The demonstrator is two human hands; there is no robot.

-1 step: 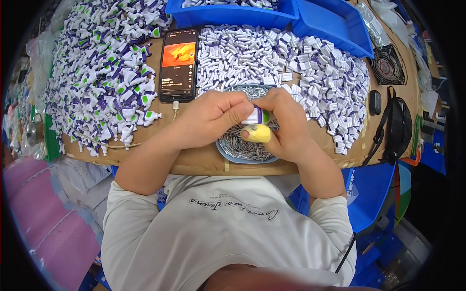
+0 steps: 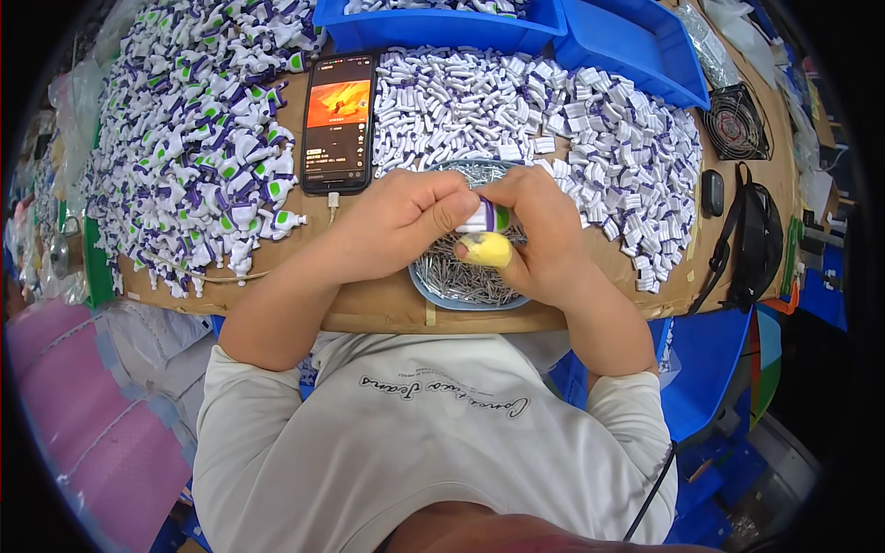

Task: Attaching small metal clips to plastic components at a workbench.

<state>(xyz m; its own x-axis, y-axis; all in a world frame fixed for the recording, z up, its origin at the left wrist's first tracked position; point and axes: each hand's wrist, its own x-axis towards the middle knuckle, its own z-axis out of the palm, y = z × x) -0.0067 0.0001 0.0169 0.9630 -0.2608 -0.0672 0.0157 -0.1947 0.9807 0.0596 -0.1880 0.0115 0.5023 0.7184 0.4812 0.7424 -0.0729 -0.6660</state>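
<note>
Over the bowl, my left hand [image 2: 392, 226] and my right hand [image 2: 548, 235] meet at the fingertips. Between them is a small white plastic toy part [image 2: 473, 221] with a purple band and a green patch. Both hands are closed on it, and the fingers hide much of its shape. Yellow tape [image 2: 489, 250] wraps my right thumb. Below them sits a light blue bowl [image 2: 444, 303] full of thin metal pins or screws [image 2: 466, 279], partly covered by my hands.
A large heap of white, purple and green toy parts [image 2: 198, 138] lies left. Small white and purple pieces [image 2: 452, 101] are piled behind and right. A phone [image 2: 337, 138] with its cable, blue bins [image 2: 442, 32], a small fan [image 2: 737, 124] and a black mask-like item [image 2: 758, 244] surround them.
The toy part has shifted and turned slightly between my fingers. My right thumb has moved a little up and left. The picture on the phone differs slightly.
</note>
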